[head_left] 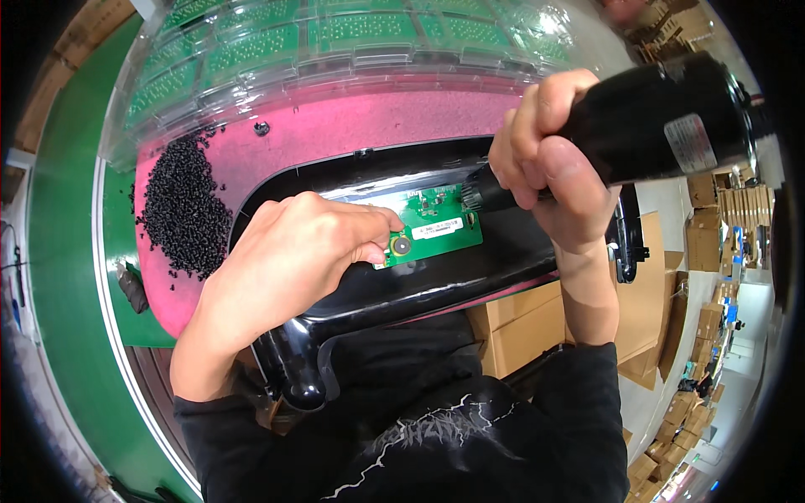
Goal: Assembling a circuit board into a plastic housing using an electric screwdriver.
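Observation:
A green circuit board (444,241) with a white label and a round buzzer-like part lies inside a glossy black plastic housing (335,180). My left hand (293,247) pinches the board's left end between thumb and fingers. In my right hand (553,159) is a black electric screwdriver (637,121), held tilted, its ribbed nose against the board's upper right corner. The bit's tip is hidden by that nose. The housing rests on a pink mat (377,113) and reaches over its near edge.
A heap of small black screws (180,210) covers the mat's left side, with one small black part (262,128) apart from it. Clear plastic trays (335,63) of green boards stand at the back. Cardboard boxes (524,331) sit below right.

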A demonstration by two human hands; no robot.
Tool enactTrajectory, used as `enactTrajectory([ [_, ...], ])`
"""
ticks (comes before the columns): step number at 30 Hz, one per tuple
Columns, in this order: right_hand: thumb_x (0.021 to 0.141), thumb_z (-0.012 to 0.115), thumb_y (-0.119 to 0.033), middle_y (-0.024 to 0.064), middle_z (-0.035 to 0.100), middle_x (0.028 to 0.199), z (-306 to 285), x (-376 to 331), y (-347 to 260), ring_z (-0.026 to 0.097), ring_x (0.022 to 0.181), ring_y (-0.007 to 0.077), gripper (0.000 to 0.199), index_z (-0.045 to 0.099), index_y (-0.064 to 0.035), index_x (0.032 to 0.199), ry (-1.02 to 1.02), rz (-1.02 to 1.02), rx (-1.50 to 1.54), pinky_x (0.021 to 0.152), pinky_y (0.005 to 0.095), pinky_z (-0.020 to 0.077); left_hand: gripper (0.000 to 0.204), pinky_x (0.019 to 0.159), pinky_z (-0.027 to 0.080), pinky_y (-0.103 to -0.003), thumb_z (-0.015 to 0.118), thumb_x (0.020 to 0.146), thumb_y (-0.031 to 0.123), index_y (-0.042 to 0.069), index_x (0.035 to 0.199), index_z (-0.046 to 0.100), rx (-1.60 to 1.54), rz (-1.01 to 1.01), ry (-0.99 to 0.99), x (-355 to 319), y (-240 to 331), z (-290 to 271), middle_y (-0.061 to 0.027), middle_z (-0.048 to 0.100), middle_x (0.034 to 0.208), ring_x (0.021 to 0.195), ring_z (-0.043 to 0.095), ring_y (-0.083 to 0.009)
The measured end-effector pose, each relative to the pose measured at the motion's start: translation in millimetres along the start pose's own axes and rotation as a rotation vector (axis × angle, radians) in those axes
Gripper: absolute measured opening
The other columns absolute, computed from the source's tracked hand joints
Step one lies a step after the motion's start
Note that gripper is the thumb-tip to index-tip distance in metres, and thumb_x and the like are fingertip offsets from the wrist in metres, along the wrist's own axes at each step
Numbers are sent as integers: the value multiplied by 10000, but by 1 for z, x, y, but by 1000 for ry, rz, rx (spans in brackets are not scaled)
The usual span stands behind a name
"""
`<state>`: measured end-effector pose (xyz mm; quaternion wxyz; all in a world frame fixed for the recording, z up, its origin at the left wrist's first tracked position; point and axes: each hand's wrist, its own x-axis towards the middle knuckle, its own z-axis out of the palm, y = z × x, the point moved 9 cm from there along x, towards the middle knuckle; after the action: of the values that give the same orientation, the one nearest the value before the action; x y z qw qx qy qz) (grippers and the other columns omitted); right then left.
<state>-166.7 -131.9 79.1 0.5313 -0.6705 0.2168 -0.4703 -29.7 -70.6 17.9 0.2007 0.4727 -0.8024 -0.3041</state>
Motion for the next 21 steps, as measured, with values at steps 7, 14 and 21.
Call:
enactTrajectory([
  [7,910,601,-210,-18,420,643,-5,-4,-1,399,478,96,246,473,-67,1066,25,-56,56,500,278,374,152,663,548,-376,710,831,137,29,934,682,24,35,22,-2,-4,2,-73,735,962,790,697,-291],
  [14,953,579,-283,-29,518,731,12,-18,-64,521,552,83,252,481,-93,1088,-144,-315,484,607,259,444,144,634,533,-347,726,833,100,9,904,640,-98,273,127,2,17,-8,-95,683,825,715,667,-285],
  [21,959,571,-296,-19,525,763,25,-17,-67,535,577,98,279,472,-82,1108,-170,-299,525,636,281,457,187,619,534,-338,764,772,37,-30,886,632,-190,365,248,-8,18,-21,-128,677,846,716,668,-288],
])
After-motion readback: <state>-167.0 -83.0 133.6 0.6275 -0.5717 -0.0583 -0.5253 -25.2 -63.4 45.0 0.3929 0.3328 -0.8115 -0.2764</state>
